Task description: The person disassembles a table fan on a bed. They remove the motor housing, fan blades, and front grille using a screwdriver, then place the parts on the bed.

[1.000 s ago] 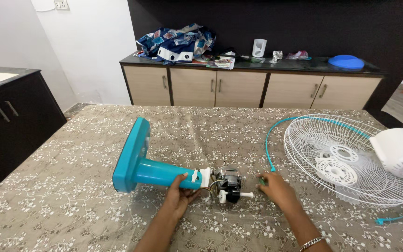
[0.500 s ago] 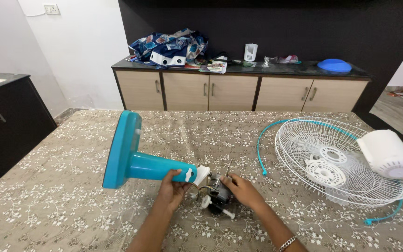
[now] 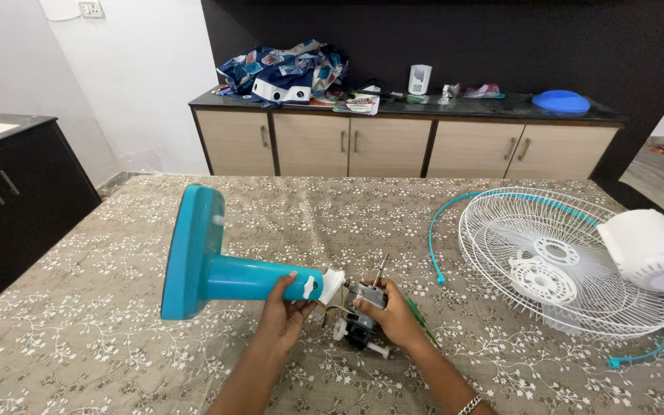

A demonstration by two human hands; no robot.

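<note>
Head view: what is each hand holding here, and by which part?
The left hand grips the teal fan stand by the upper end of its column, beside the white joint. The right hand clasps the bare fan motor around its body.

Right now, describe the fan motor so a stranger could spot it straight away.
On the patterned table, follow the teal fan stand lying on its side to its narrow end. There the right hand grips the motor: bare grey metal with a thin shaft, unlike the white plastic parts nearby.
</note>
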